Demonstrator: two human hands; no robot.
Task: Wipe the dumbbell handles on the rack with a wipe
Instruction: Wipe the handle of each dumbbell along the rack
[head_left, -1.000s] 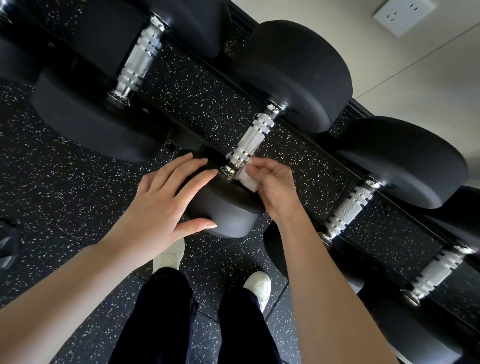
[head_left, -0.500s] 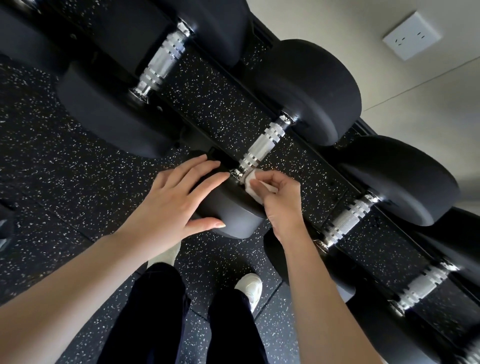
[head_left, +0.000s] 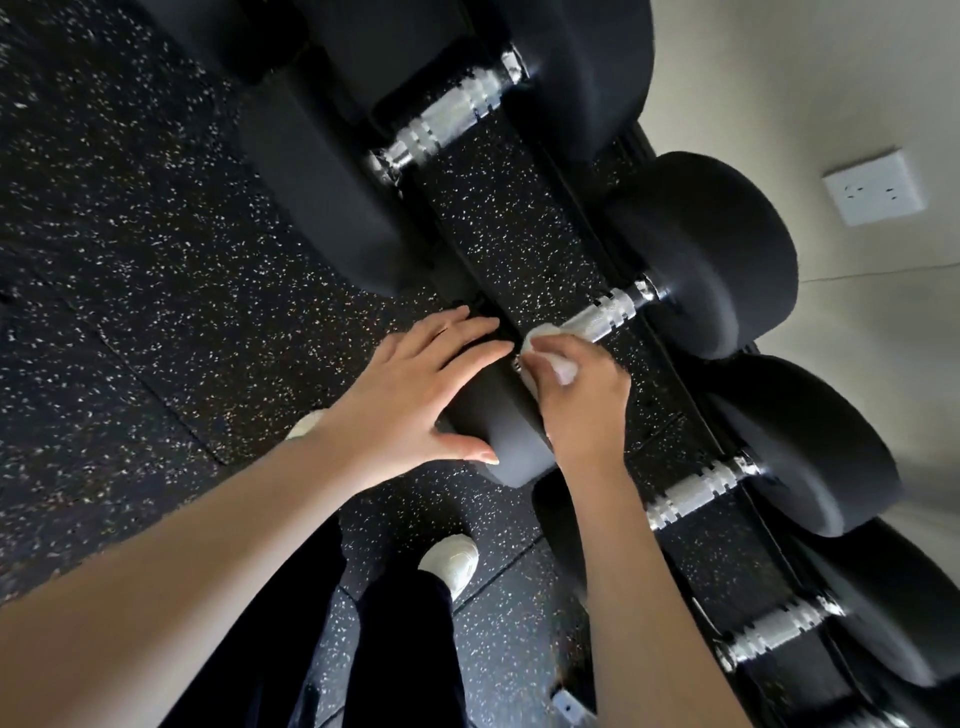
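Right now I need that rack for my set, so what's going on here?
A person is cleaning the dumbbells. Their right hand holds a crumpled white wipe wrapped around the near end of a ridged silver dumbbell handle. Their left hand rests flat on that dumbbell's near black round head, steadying it.

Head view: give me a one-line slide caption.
Right hand presses a white wipe onto a dumbbell handle while the left hand rests on its near head.

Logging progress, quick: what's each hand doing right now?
Left hand: open, resting on the dumbbell head.
Right hand: gripping the wipe on the handle.
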